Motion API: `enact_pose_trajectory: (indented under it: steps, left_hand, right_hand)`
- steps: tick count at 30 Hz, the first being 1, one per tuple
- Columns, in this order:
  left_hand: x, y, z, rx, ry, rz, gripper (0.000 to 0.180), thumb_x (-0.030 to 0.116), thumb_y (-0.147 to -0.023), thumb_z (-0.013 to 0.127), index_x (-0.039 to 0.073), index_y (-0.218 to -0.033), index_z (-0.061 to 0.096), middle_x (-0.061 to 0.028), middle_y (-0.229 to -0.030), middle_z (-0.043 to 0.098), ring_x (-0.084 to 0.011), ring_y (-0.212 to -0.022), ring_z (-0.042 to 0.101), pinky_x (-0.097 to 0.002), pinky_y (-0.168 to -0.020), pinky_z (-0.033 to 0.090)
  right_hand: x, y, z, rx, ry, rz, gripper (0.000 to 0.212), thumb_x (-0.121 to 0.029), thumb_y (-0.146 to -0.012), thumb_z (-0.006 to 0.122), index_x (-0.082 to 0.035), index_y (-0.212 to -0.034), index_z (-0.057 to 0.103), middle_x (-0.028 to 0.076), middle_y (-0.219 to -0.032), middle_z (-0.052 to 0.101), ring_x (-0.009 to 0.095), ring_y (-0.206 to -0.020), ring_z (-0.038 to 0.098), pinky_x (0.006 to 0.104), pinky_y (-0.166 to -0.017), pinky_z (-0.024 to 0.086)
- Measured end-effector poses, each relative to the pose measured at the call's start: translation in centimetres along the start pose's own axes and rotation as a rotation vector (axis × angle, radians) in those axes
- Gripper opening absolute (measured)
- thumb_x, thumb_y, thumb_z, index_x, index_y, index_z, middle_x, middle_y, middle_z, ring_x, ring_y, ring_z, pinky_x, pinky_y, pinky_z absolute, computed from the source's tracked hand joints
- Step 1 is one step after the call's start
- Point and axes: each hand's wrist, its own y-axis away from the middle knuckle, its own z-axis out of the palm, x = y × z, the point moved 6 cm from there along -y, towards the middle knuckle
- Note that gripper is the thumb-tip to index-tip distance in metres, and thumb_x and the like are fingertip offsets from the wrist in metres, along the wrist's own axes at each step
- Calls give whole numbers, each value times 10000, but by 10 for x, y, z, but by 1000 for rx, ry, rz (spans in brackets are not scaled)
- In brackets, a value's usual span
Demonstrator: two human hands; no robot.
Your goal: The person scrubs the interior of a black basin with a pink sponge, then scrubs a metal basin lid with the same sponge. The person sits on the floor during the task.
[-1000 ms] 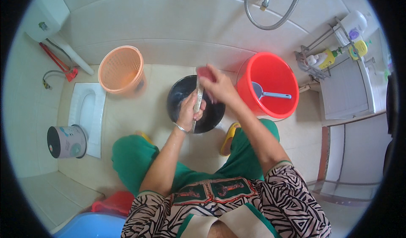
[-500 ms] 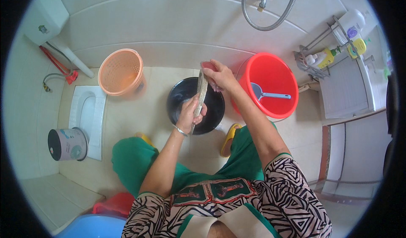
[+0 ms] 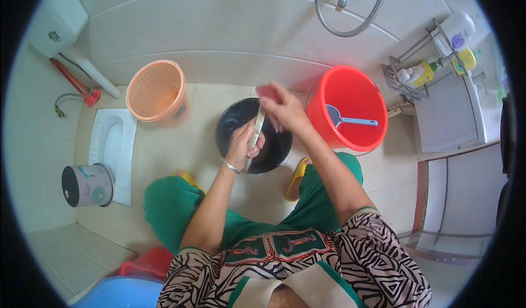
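Observation:
My left hand is wrapped round the lower part of a long, narrow, pale speckled strip, perhaps a flat board seen nearly edge-on. The strip stands tilted over a black basin on the floor. At its upper end my right hand, blurred by motion, grips a pinkish-red cloth against or close beside it. Whether the cloth touches the strip is unclear. Dark wet-looking walls show inside the basin; its bottom is partly hidden by my hands.
Right of the basin stands a red bucket with a blue-grey dipper inside. An orange perforated basket is at left, near a squat toilet and a round bin. A shower hose hangs on the far wall.
My right hand has shifted slightly down and left with the cloth along the strip's upper end. My left hand has moved slightly left, still holding the strip, which now looks narrower.

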Motion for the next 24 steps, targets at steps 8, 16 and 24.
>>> enact_pose_trajectory:
  steps: [8, 16, 24]
  left_hand:
    - [15, 6, 15, -148, -115, 46, 511, 377, -1028, 291, 69, -1430, 360, -61, -704, 551, -30, -382, 343, -162, -350, 291]
    - [20, 3, 29, -144, -61, -72, 569, 446, -1016, 300, 88, -1459, 299, -100, -814, 602, -94, -511, 539, -196, -467, 456]
    - [30, -7, 28, 1, -52, 65, 531, 444, -997, 403, 89, -1392, 397, -53, -848, 604, -102, -557, 553, -211, -505, 466]
  right_hand:
    - [10, -21, -2, -550, -1382, 299, 423, -377, -921, 543, -84, -1226, 562, 167, -1049, 623, 87, -418, 392, 215, -353, 296]
    - [10, -2, -5, -425, -1286, 255, 424, -391, -901, 580, -123, -1227, 553, 98, -987, 629, 84, -419, 453, 217, -326, 311]
    - [-11, 30, -7, -171, -773, 5, 650, -312, -890, 633, -58, -1427, 368, 128, -1216, 584, 126, -839, 611, 276, -702, 507]
